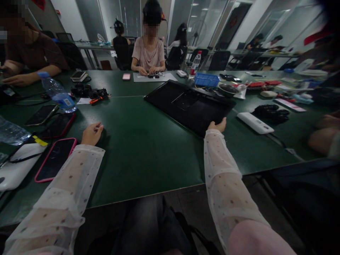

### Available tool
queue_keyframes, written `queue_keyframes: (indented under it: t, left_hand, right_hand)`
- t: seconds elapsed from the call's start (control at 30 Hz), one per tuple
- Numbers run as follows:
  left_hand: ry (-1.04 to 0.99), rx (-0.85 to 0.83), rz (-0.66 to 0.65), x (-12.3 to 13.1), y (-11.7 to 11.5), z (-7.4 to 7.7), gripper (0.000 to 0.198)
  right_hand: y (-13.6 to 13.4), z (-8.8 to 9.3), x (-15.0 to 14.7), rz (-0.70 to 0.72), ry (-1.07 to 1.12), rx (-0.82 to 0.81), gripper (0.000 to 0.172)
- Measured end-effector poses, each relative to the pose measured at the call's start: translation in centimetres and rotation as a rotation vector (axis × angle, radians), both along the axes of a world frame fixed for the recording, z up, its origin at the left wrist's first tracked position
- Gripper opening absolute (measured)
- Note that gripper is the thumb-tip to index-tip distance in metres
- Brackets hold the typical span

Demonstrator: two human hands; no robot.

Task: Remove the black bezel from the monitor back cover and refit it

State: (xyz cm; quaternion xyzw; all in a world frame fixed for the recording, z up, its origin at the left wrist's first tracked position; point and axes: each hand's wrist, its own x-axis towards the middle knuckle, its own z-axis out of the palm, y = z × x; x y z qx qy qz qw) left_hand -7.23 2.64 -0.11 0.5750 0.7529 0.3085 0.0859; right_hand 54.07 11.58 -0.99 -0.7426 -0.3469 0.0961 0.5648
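Observation:
My right hand (217,125) grips the near right edge of a large flat black panel, which looks like a monitor's back cover (195,117). A squarish recess marks its middle, and the panel lies slanted, its far end pointing to the back of the table. The thumb rests on top, and the fingers beneath are partly hidden. My left hand (91,134) rests on the green table (138,148) with its fingers loosely curled, and nothing shows in them. Beside the left wrist lies a phone with a pink case (56,159).
Water bottles (57,92), a dark red-edged phone (60,124) and a white power bank (22,163) lie at left. A blue basket (206,80) stands behind the panel. A white device (255,123) and black bag (271,113) are at right. People sit across and on both sides.

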Motion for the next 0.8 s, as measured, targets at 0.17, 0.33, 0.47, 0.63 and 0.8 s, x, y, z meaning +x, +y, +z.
queue_keyframes:
  t: [0.17,0.33,0.47,0.63,0.8]
  left_hand:
    - [0.025,-0.021,-0.015,0.0,0.1,0.0,0.052]
    - [0.038,-0.014,-0.028,-0.2,0.2,-0.3,0.051]
    - [0.022,-0.021,-0.022,-0.3,0.2,-0.3,0.049]
    - [0.031,-0.04,-0.045,-0.2,0.1,-0.1,0.054]
    - [0.031,-0.041,-0.035,-0.2,0.1,-0.2,0.051]
  right_hand:
    - [-1.3,0.6,-0.8,-0.241,0.085,-0.101,0.088]
    - [-1.9,1.3,-1.4,-0.302,0.147,-0.099,0.091]
    - [-2.3,1.7,-1.6,-0.306,0.185,-0.123,0.092]
    - [-2.7,2.3,-2.1,-0.251,0.18,-0.097,0.092]
    - [-2.6,2.7,-1.7,-0.274,0.111,-0.049,0.089]
